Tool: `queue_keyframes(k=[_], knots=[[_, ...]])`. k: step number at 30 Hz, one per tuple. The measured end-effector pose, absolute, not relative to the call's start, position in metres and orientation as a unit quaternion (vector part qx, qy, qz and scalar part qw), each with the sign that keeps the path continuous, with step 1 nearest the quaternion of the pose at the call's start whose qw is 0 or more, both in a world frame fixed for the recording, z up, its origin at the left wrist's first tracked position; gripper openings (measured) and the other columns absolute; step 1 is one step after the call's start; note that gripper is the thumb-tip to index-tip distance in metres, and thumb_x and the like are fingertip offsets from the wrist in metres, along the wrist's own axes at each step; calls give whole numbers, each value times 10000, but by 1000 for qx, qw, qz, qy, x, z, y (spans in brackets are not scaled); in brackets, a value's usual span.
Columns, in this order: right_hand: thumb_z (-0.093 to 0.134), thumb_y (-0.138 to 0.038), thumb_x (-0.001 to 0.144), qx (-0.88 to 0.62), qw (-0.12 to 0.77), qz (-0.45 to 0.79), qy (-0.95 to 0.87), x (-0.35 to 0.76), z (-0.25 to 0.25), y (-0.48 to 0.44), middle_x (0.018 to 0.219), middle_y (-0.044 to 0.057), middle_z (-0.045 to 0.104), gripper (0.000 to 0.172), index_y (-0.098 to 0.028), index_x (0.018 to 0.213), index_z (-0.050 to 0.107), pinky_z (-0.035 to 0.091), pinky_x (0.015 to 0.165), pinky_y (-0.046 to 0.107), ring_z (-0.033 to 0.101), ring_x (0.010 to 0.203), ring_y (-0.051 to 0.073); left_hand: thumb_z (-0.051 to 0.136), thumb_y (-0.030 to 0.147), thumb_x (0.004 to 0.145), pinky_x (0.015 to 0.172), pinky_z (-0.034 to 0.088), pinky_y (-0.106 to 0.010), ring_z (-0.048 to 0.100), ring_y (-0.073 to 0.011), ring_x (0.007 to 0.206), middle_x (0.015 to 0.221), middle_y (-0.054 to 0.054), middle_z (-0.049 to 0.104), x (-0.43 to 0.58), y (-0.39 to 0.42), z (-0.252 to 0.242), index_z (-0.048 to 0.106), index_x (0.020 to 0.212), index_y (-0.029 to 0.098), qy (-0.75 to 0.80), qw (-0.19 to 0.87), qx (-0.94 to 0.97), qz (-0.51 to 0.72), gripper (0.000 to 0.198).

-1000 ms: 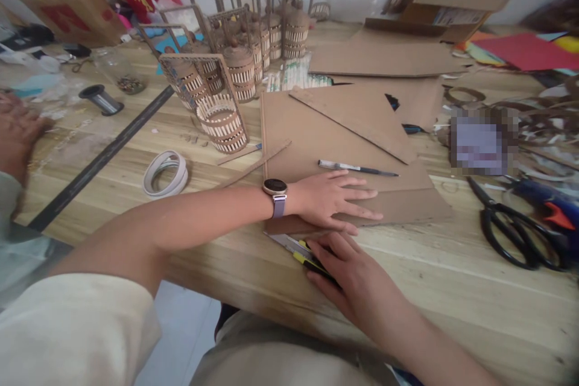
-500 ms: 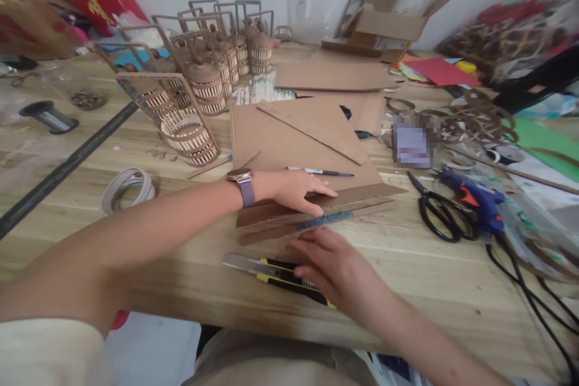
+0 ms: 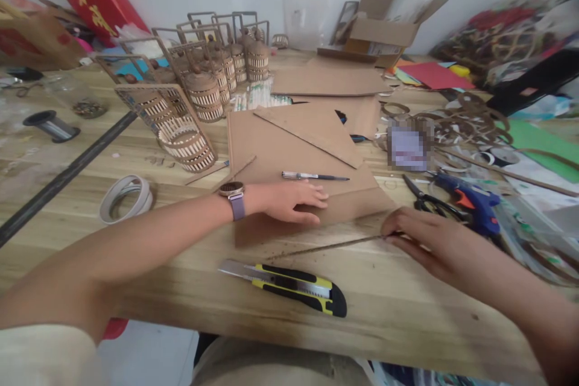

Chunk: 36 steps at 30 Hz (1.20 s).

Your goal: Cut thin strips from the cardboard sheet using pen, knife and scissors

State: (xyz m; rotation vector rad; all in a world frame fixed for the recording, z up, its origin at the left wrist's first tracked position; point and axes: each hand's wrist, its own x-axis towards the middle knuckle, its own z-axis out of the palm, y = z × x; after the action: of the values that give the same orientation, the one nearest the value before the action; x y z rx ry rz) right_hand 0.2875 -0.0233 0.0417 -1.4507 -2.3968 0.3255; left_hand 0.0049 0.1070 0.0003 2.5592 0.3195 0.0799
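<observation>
My left hand (image 3: 294, 200), with a watch on the wrist, lies flat and open on a brown cardboard sheet (image 3: 289, 151) on the wooden table (image 3: 407, 295). My right hand (image 3: 423, 236) pinches the right end of a thin cardboard strip (image 3: 325, 246) that lies along the sheet's front edge. A yellow and black utility knife (image 3: 289, 282) rests on the table in front of the strip, with no hand on it. A pen (image 3: 314, 177) lies on the sheet just beyond my left hand.
Black scissors (image 3: 427, 200) and a blue glue gun (image 3: 470, 200) lie to the right. Several small cardboard lanterns (image 3: 203, 93) stand at the back left. A tape roll (image 3: 126, 196), a long black bar (image 3: 58, 181), a wire spool (image 3: 52, 125) and an open box (image 3: 380, 30) are also there.
My right hand left the utility knife and moved right to take the end of the thin strip. The knife now lies free. My left hand stays on the cardboard.
</observation>
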Motion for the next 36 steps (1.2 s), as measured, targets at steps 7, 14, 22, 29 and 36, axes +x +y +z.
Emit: queue_keyframes(k=[7,14,22,29,36], knots=[[834,-553,667,-568,513,388,-514,261,68,1,691,-38,571,389,-246,844,673,410,503,244,484,563,92,501,225,984,1061,433,-371,623,-245,1183,1222,-135,712,17,68,27,743,1052,122,237,347,898,129,272],[927,-434,558,-458,574,568,-371,202,41,33,648,-79,506,435,-217,879,729,407,492,177,419,516,39,655,438,856,514,386,-204,443,-78,530,624,37,549,10,22,44,717,925,142,334,731,576,151,311],[788,-433,767,-467,549,492,-488,189,24,27,901,5,705,379,-229,1074,701,541,646,279,605,663,106,719,340,804,542,405,-198,514,-67,557,695,-2,649,-1,23,34,716,797,138,344,749,480,300,203],[603,-224,934,-457,508,212,-699,177,20,-1,825,8,718,104,-238,967,700,540,656,284,666,721,138,713,338,850,553,478,-195,579,-85,598,716,11,637,3,21,31,735,894,153,289,739,459,399,192],[582,-101,900,-350,475,141,-795,174,29,-7,853,30,719,181,-231,1006,651,554,622,266,685,759,151,740,385,847,549,494,-187,594,-90,590,681,22,642,-3,19,29,708,962,158,312,737,430,419,257]])
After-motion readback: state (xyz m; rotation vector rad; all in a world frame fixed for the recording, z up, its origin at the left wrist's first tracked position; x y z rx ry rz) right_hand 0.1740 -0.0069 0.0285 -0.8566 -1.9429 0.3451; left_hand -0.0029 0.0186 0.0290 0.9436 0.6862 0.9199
